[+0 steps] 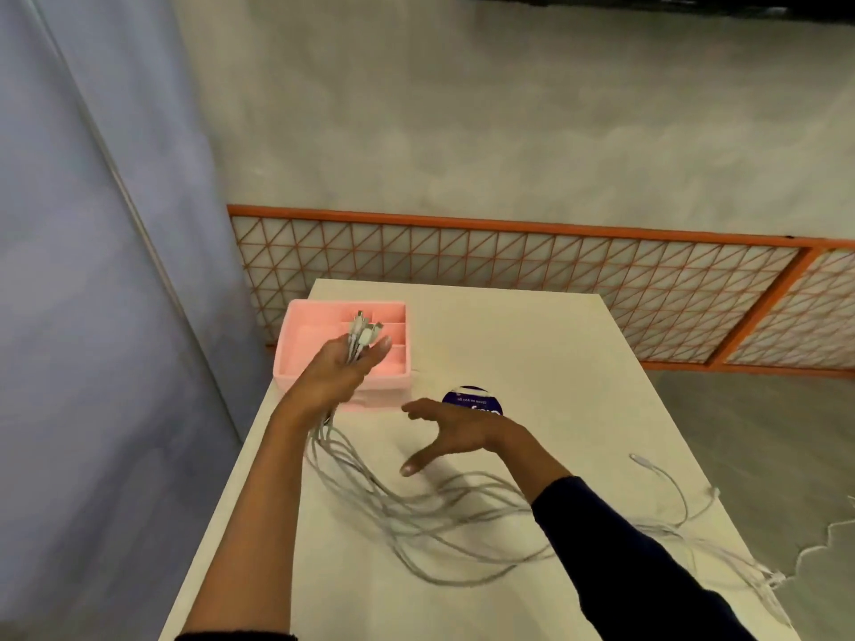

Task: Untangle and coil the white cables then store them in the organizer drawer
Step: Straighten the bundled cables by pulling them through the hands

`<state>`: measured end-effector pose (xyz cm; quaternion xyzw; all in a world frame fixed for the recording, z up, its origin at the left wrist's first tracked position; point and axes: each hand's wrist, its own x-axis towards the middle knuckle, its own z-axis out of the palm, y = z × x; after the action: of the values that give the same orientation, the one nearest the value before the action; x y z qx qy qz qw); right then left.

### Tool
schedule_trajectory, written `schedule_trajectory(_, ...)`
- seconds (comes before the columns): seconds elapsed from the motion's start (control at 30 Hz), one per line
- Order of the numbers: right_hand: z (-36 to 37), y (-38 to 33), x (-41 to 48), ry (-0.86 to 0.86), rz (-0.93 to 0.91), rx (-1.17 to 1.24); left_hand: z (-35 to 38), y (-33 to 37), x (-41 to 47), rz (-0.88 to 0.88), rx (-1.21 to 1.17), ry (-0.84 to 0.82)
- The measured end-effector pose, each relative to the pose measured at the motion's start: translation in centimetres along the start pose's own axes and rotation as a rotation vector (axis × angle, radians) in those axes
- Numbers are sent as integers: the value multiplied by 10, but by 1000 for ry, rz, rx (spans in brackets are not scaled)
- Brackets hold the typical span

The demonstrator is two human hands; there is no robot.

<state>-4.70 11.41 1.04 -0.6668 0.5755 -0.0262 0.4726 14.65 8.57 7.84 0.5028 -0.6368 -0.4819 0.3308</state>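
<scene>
Item 1: white cables [416, 515]. Several strands lie in loose overlapping loops across the near half of the table [532, 344] and trail off towards its right edge. They are not yet coiled.

Item 2: plug ends [365, 333]. These are gathered into one bunch and stand up out of my left hand [344, 367], which grips the strands just below them. I judge that holding the ends together lets the lengths hang and sort out from a single point.

Item 3: my right hand [455, 430]. The fingers are spread and hold nothing. It hovers over the table beside the bundle, probably ready to comb or draw the strands.

Item 4: pink organizer [314, 326]. It sits at the far left corner of the table, directly behind my left hand and close for storing. Its top compartments face up, and I cannot tell the state of the drawer.

Item 5: round blue-labelled object [472, 397]. It is just beyond my right hand and partly hidden by it.
</scene>
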Motion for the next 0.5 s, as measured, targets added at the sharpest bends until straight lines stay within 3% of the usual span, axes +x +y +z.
schedule_trajectory(0.13, 7, -67, 11, 99, -274, 156, -16, 41, 0, 63, -329, 37)
schedule_trajectory(0.3, 22, -105, 18, 258, -437, 355, -20, 69, 4, 97, -625, 50)
schedule_trajectory(0.4, 31, -101, 20, 294, -428, 381, -26, 75, 5, 130, -727, 99)
schedule_trajectory(0.5, 34, -82, 21, 319, -276, 380, -40, 76, 8, 173, -839, 145)
